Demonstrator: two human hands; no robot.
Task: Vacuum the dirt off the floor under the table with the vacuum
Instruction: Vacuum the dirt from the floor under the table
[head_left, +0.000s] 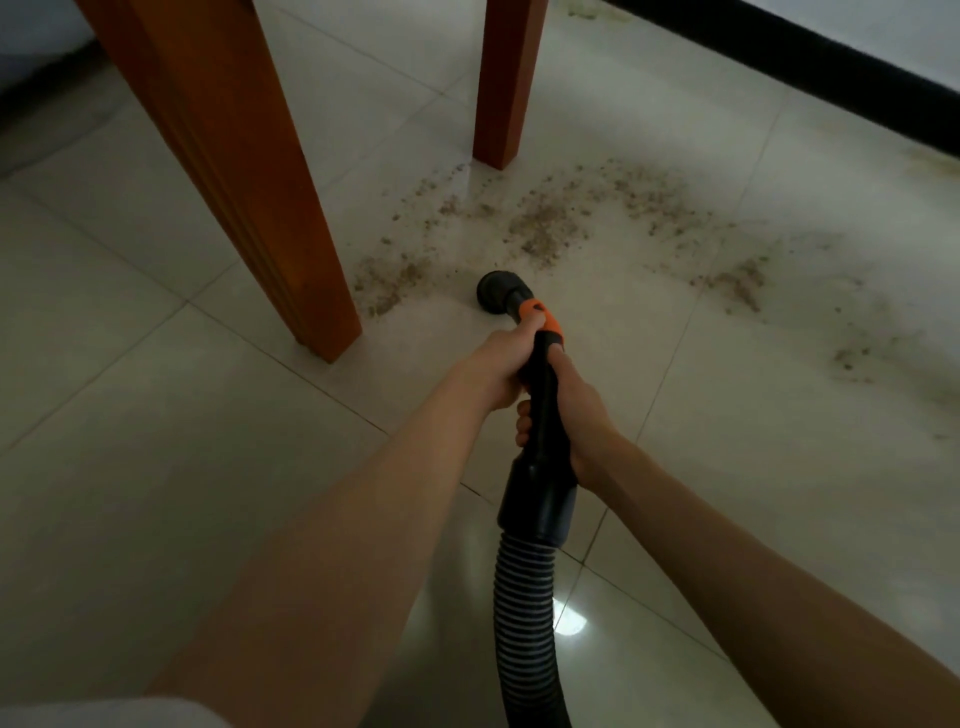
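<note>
On the pale tiled floor (156, 467), beneath the table, a scatter of brown dirt (545, 228) is observed, spread in a band from the foot of the near table leg (249, 171) past the far table leg (506, 88) and on toward the right. The vacuum wand (543, 395), black with an orange collar (543, 317), is held by both hands and angled down and away from the person. The left hand (501, 369) is wrapped round the upper part of the wand, just behind the orange collar, with the thumb lying against the collar. The right hand (576, 415) is clenched round the wand just below the left, its fingertips showing on the wand's left side. The round black nozzle (498, 293) is placed at the near edge of the dirt, close to the foot of the near table leg; whether it actually touches the tile cannot be told, as the view is dim there. A ribbed black hose (524, 623) is seen running from the wand's cuff down to the bottom edge of the view, between the two forearms. A dark skirting band (831, 78) is noted along the wall at upper right, with further staining on the tile near it.
</note>
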